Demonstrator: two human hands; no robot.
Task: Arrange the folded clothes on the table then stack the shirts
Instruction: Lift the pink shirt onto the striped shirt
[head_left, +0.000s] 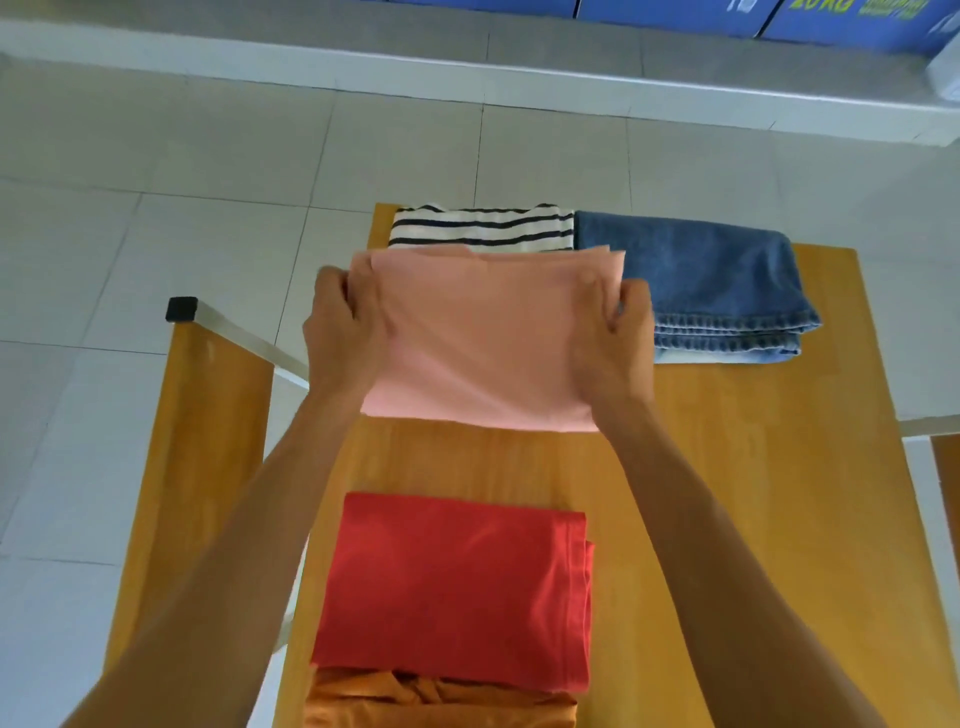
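We pinched the soft pink folded shirt (483, 338) with our left hand (345, 325) and right hand (615, 338), above the wooden surface (727, 467), near the striped shirt (483, 228) and denim jeans (696, 280).

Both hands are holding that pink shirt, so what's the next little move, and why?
Probably lower the pink shirt onto the striped shirt just beyond it. Both the left hand and right hand grip its sides, and shirts get stacked.
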